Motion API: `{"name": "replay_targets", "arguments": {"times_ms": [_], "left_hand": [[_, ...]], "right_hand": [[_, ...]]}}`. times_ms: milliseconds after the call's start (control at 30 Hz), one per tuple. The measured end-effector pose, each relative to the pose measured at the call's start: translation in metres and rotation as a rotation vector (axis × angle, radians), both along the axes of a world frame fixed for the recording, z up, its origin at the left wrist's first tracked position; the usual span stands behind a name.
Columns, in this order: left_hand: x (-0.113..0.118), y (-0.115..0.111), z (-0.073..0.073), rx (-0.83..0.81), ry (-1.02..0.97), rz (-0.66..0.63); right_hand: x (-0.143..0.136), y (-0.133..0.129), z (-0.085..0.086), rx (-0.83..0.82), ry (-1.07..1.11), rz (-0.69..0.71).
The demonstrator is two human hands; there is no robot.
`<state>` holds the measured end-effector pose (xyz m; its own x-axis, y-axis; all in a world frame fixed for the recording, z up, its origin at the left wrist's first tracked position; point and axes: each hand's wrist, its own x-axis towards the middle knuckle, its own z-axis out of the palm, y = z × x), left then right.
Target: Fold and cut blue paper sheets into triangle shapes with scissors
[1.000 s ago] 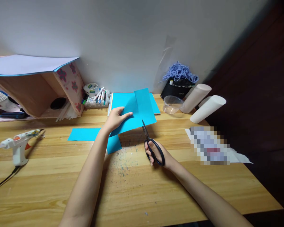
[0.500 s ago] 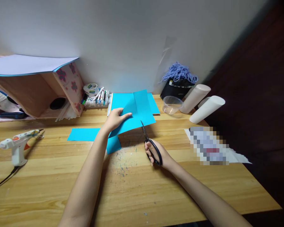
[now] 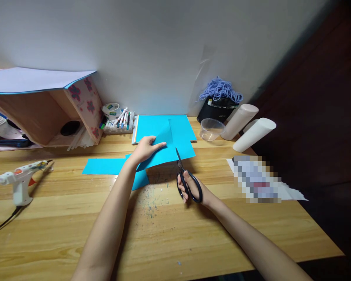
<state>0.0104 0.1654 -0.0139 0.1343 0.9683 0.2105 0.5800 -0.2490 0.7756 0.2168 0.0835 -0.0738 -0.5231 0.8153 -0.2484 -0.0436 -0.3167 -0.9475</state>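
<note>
My left hand (image 3: 147, 150) pinches a sheet of blue paper (image 3: 163, 151) between thumb and fingers, holding it above the table. A slit shows in the sheet, and its part to the right of the slit hangs lower. My right hand (image 3: 191, 187) grips black-handled scissors (image 3: 179, 166) by their loops. One blade lies over the sheet near its front edge, the other is mostly hidden beneath. Under my left wrist, a blue paper strip (image 3: 103, 166) and a smaller blue piece (image 3: 140, 180) lie on the wood. Behind the held sheet is a stack of blue paper (image 3: 181, 124).
At left are a glue gun (image 3: 22, 181) with its cord and an open box (image 3: 83, 103). Markers (image 3: 124, 120) sit by the wall. At right stand a clear plastic bowl (image 3: 212, 128), blue yarn (image 3: 220, 89) on a black pouch (image 3: 215, 111), and two white cylinders (image 3: 254, 134).
The flap of the sheet right of the slit has dropped from raised to nearly level. The scissors' handles have spread apart. Both hands have shifted slightly to the right.
</note>
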Motion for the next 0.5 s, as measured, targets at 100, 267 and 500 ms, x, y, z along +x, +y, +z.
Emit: {"name": "replay_targets", "arguments": {"times_ms": [100,267,500], "left_hand": [[0.0000,0.0006,-0.0005,0.006,0.015,-0.006],[0.0007,0.0009,-0.0004,-0.003,0.045,-0.002],[-0.0002,0.0015,-0.0031,-0.031,0.048,0.007]], "right_hand": [[-0.0007,0.0001,0.0000,-0.007,-0.005,-0.004],[-0.0022,0.0000,0.0017,-0.022,-0.027,-0.028],[-0.0017,0.0009,0.0011,-0.023,-0.077,-0.071]]}}
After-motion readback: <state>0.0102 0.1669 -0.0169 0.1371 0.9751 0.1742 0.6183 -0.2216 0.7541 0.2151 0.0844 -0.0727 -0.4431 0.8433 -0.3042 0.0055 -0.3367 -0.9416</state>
